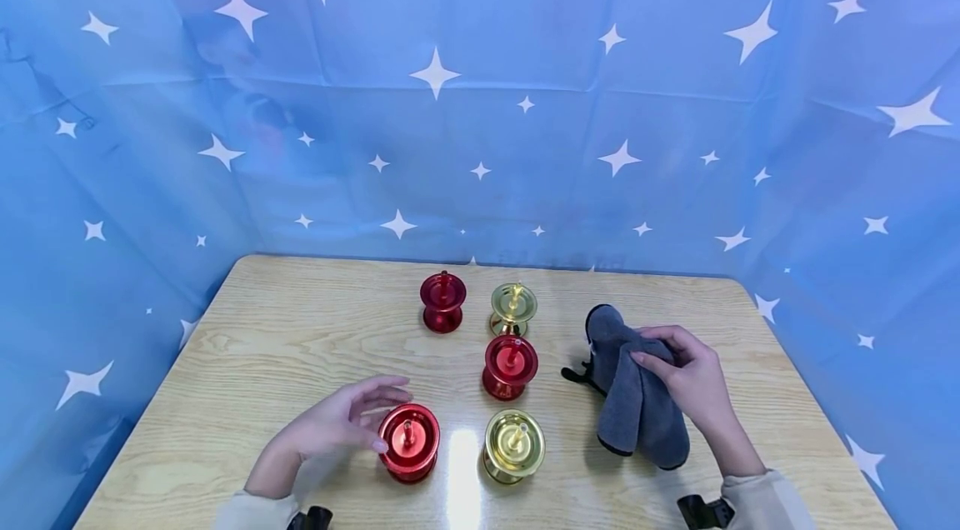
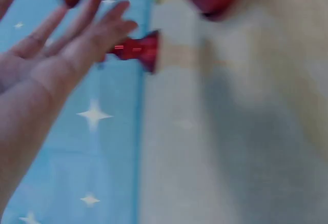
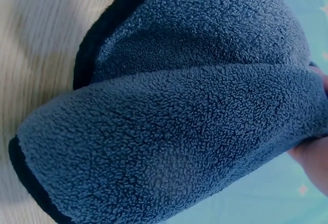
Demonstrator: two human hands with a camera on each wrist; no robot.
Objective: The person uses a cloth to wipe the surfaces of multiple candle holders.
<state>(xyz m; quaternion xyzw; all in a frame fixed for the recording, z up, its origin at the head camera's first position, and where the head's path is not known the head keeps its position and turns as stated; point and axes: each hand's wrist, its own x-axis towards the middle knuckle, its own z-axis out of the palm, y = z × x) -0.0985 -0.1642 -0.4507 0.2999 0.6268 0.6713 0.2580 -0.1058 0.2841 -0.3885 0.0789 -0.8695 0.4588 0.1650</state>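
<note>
1. Cloth (image 1: 633,405), dark grey with black edging, hangs in bunched folds over the right part of the table (image 1: 300,330); whether its lower folds touch the wood, I cannot tell.
2. Right hand (image 1: 693,376) pinches the cloth between thumb and fingers at its upper right.
3. Left hand (image 1: 345,417) has its fingers loosely spread, wide of one another, beside the near red stand (image 1: 408,442); the thumb is at the rim, but contact is unclear.
4. The near red stand is upright, a round dish with a post in its middle.
5. To its right, apart from it, is the near gold stand (image 1: 514,451). Behind that come the middle red stand (image 1: 510,367) and the far gold stand (image 1: 514,305), with the far red stand (image 1: 442,305) to the left.
6. A blue curtain (image 1: 525,138) with white stars surrounds the table's back and sides.
</note>
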